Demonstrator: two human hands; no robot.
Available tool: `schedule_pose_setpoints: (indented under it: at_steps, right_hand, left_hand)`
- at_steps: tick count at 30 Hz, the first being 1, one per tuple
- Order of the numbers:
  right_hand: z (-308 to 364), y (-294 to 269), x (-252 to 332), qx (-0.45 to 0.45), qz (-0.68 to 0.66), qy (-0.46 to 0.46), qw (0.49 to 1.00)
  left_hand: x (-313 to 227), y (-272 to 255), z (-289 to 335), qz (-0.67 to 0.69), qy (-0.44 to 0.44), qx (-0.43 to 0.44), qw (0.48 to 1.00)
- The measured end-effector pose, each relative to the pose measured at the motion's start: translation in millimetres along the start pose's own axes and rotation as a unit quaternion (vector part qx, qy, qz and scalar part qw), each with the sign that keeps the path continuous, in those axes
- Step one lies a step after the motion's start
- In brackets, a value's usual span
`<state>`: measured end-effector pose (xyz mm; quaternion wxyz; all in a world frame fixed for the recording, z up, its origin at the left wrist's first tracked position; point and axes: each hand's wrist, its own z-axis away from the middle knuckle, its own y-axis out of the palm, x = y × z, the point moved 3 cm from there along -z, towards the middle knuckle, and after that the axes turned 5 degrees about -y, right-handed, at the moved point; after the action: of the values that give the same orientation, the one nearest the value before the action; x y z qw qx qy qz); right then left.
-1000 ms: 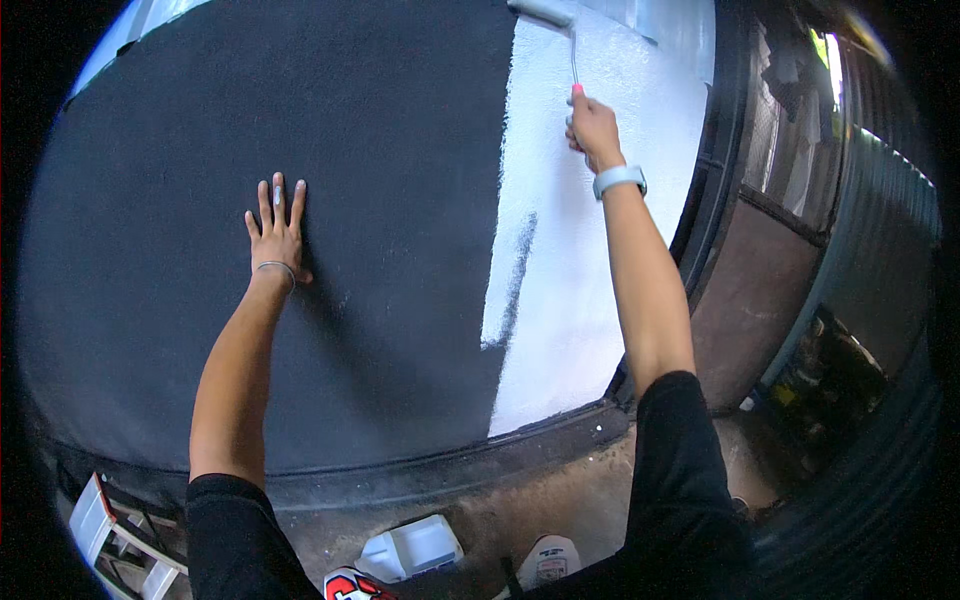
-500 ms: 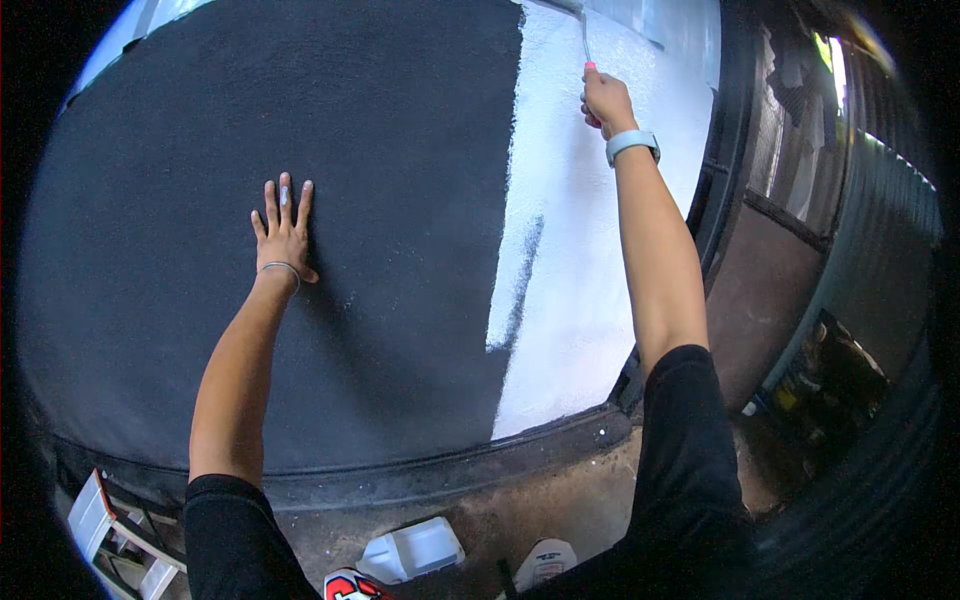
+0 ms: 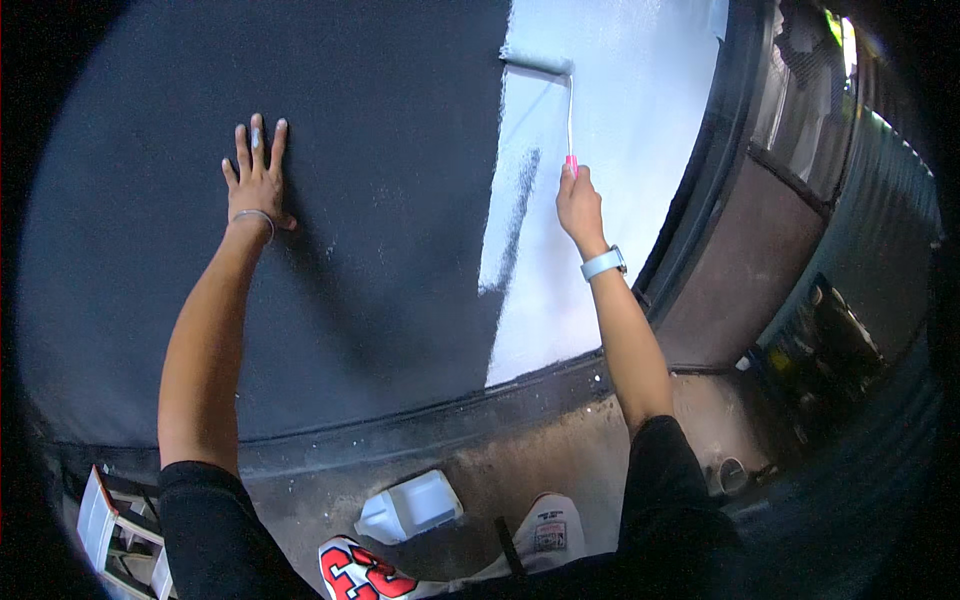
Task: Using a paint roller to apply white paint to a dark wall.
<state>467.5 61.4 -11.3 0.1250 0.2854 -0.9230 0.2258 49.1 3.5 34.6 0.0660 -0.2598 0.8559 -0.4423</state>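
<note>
My right hand (image 3: 580,207) is closed around the pink handle (image 3: 571,167) of a paint roller (image 3: 540,62). The roller lies across the upper part of the wall (image 3: 390,130), nearer to its right edge than to its left edge. Its sleeve seems to rest on the white paint (image 3: 625,130), and its left end reaches the ragged border of the dark part. My left hand (image 3: 257,190) is open on the dark part, with the fingers spread and no tool in it.

Lower, toward the wall's bottom edge, one dark streak (image 3: 520,220) shows through the white. I think such a streak can remain if the roller passes too lightly or carries too little paint. Near the right edge, the dark frame (image 3: 700,180) could receive a white smear if my wrist turns and the sleeve swings too far. There is a pale mark on a finger of my left hand; if it is wet paint, it may print on the dark surface when I shift my support.

On the floor (image 3: 590,440), below the bottom edge, a pale plastic container (image 3: 412,508) lies just beside my left shoe (image 3: 365,578). A careless step sideways could kick it, because my attention is on the wall.
</note>
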Motion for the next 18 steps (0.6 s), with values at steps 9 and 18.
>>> schedule_pose_setpoints:
  at_steps: [9, 18]
  right_hand:
    - [138.2, 25.3, -47.8, 0.063, -0.001, 0.063, 0.996]
    - [247.7, 42.2, -68.6, 0.146, -0.016, 0.13, 0.981]
  left_hand:
    - [-2.5, 18.6, -11.9, 0.016, 0.013, -0.052, 0.998]
    - [7.1, 27.1, -15.2, 0.024, 0.028, -0.095, 0.995]
